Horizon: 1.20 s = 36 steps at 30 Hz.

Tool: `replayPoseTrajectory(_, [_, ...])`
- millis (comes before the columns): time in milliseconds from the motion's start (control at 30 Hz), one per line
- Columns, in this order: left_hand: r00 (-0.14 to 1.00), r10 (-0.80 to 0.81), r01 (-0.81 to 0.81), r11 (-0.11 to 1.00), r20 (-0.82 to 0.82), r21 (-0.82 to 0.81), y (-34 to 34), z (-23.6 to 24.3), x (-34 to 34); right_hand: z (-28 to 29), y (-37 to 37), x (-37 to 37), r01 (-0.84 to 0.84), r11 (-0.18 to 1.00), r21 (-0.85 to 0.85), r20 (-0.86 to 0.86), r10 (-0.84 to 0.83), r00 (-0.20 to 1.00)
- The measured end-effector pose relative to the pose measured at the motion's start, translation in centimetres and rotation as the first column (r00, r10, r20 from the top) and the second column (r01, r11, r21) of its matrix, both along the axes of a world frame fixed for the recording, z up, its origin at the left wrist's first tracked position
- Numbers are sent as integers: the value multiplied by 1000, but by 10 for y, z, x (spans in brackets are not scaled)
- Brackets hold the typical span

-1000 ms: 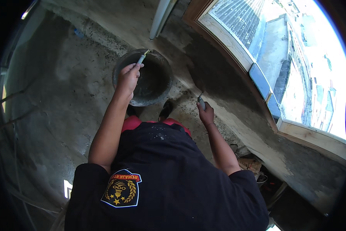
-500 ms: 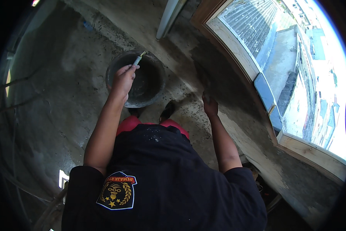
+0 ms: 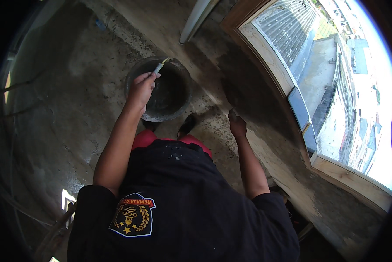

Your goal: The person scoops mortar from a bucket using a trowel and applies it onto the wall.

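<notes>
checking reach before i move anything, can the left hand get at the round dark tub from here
Probably yes: the left hand overlaps the tub's left side in view, with nothing visible blocking it. It holds a pale-handled tool, though, so it isn't free to grasp.

Both arms fwd, bare below elbow. L arm [image 3: 117,146] angles up & inward; wrist approx. straight. L hand [image 3: 142,91] closed in grip, thumb [image 3: 151,78] side twd R. R arm [image 3: 251,163] angles up, slightly inward; R hand [image 3: 238,125] in shade, curled fist-like, finger detail unclear. L hand reaches farther fwd than R hand; hands well apart, R hand out to person's R.
</notes>
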<state>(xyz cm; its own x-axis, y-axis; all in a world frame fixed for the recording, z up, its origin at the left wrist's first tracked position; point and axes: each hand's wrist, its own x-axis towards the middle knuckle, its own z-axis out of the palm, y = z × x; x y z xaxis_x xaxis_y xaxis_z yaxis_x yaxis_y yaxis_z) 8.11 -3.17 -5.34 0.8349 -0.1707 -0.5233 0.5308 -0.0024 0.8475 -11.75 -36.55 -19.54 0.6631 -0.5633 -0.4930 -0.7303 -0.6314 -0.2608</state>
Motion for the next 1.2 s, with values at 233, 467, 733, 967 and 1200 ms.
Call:
replayPoseTrajectory(233, [998,-67,67,997,11,-25,-14,-2,-3,6,-8,0,-37,994,-98,156,53,986])
replayPoseTrajectory(467, [996,-87,87,996,35,6,-12,-1,0,17,-4,-4,104,989,-105,257,-74,964])
replayPoseTrajectory(733, [998,-59,59,998,5,-14,-11,-2,-2,28,14,1,62,996,-65,119,-54,991])
replayPoseTrajectory(967, [998,-67,67,998,16,11,-4,1,2,-4,-16,-2,70,975,-212,134,-42,990])
replayPoseTrajectory(1200, [1000,-24,23,999,-5,-31,4,2,1,16,17,-1,-4,993,-119,-11,3,1000])
